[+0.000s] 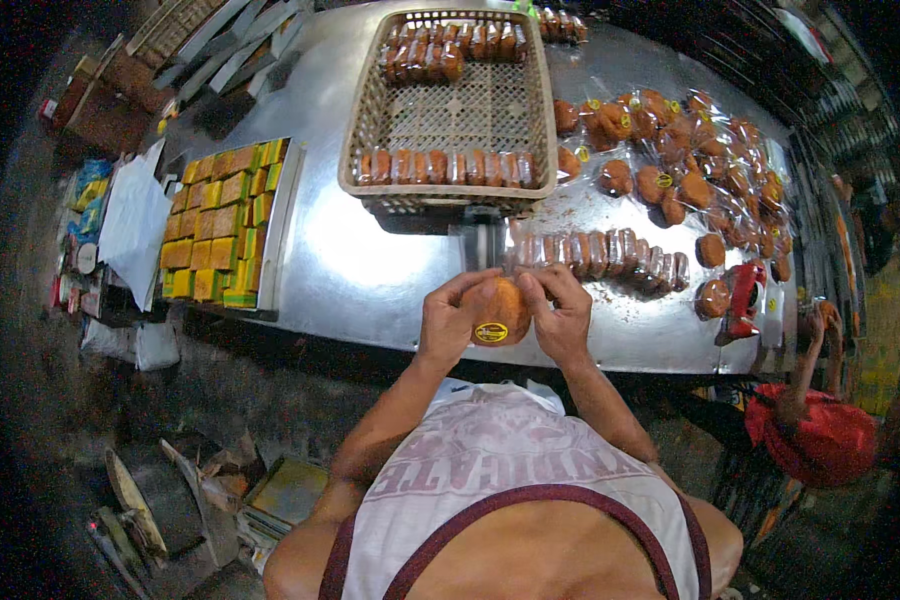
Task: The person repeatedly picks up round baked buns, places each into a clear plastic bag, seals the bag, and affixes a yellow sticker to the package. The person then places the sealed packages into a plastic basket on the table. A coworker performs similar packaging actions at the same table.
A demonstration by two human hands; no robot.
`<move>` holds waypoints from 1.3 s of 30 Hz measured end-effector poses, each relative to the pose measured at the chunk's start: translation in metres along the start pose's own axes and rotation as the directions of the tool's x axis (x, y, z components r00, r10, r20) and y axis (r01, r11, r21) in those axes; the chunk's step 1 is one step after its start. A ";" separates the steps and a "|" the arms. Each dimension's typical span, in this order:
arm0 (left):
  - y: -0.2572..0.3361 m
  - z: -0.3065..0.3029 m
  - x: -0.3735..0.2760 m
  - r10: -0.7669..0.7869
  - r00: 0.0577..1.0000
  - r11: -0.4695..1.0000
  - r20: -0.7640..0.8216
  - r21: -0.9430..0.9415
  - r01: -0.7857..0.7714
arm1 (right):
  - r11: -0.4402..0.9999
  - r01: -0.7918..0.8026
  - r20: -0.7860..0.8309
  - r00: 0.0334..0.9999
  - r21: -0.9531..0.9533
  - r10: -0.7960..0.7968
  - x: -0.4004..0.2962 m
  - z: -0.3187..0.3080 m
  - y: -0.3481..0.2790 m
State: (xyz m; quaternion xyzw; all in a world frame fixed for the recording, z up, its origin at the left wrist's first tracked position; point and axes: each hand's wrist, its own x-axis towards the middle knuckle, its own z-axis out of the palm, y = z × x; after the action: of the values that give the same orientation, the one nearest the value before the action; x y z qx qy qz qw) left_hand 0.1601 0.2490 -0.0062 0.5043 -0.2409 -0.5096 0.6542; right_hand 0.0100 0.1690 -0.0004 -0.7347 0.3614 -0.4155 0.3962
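Note:
Between my two hands, just over the table's front edge, is a round brown bun [504, 309] in a clear plastic bag with a yellow sticker. My left hand [451, 315] grips its left side, thumb and fingers near the top. On the right, my right hand [562, 307] pinches the bag's upper right edge. Behind my hands, a row of bagged buns [604, 253] stands on edge on the metal table. Farther back sits a beige plastic crate [351, 142], with bagged buns [446, 168] lined up along its near side and more at its far end.
Loose bagged buns [694, 169] are heaped on the right of the steel table [330, 300]. A red tape dispenser [745, 300] stands near the right front edge. At left, a tray [279, 255] holds yellow-green cake pieces [214, 225]. Another person in red [810, 435] is at far right.

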 end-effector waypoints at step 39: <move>0.009 -0.062 -0.053 0.110 0.945 0.797 0.307 0.541 -0.269 | 0.985 0.100 0.016 0.995 -0.137 -0.099 -0.073 0.049 -0.019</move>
State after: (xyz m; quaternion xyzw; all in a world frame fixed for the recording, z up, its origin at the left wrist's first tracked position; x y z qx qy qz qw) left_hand 0.1961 0.3220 -0.0103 0.5798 -0.5168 -0.4060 0.4816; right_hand 0.0294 0.2536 -0.0242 -0.7794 0.3502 -0.4052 0.3250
